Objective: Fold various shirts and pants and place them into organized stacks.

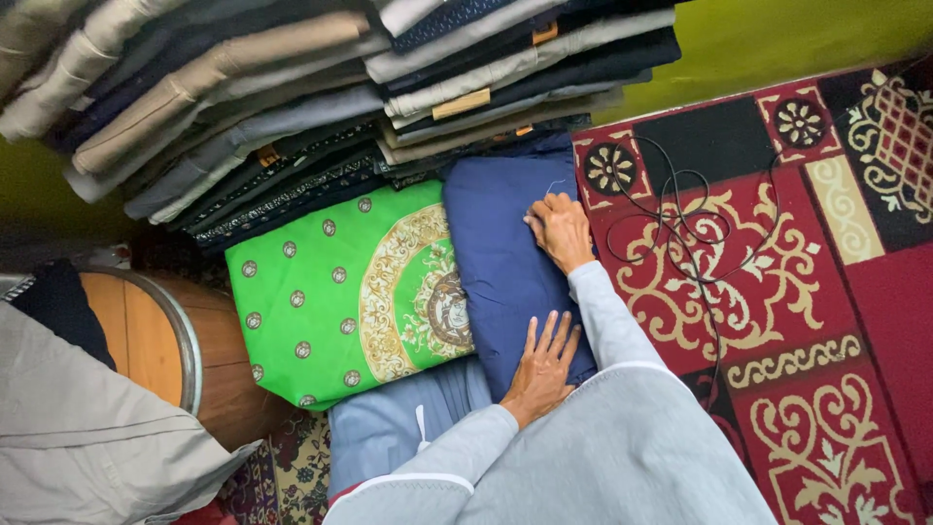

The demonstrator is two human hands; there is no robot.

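Note:
A folded navy blue cloth (496, 253) lies on the floor in front of me. My left hand (544, 367) rests flat on its near end, fingers spread, palm down. My right hand (559, 230) is at the cloth's far right edge with fingers curled, pinching the fabric there. Both arms are in light grey sleeves. A green cloth with a gold medallion print (340, 292) lies touching the navy cloth's left side.
Stacks of folded garments (292, 87) fill the top left. A red patterned carpet (797, 292) with a loose black cord (700, 224) covers the right. A round wooden drum (165, 340) stands at left, with a light blue cloth (389, 428) near me.

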